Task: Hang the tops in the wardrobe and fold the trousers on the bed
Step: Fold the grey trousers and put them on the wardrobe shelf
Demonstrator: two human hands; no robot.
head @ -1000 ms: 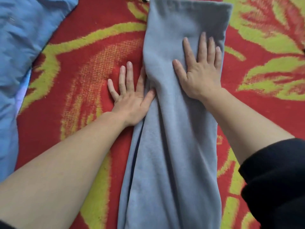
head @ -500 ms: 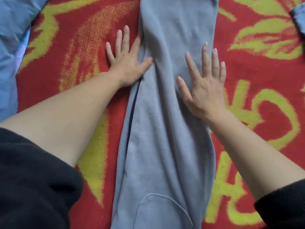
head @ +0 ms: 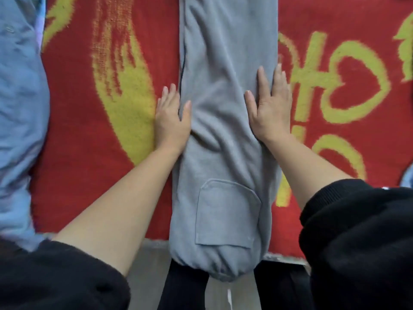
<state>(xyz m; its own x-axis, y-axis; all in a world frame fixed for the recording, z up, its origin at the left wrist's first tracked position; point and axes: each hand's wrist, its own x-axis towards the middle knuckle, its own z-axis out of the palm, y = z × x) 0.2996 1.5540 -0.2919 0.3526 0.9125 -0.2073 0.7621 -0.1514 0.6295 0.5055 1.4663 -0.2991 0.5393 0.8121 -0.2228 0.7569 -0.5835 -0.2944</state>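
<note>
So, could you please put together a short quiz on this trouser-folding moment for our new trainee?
1. True or false: both hands lie flat and open on the grey trousers, gripping nothing.
2. Which hand lies further onto the trousers? A) left hand B) right hand
3. Fill in: the patch pocket sits near the trousers' ____ end, which overhangs the edge of the red and yellow blanket.

Key:
1. True.
2. B. The left hand rests along the trousers' edge, partly on the blanket.
3. Waistband, the end nearest the person.
</note>
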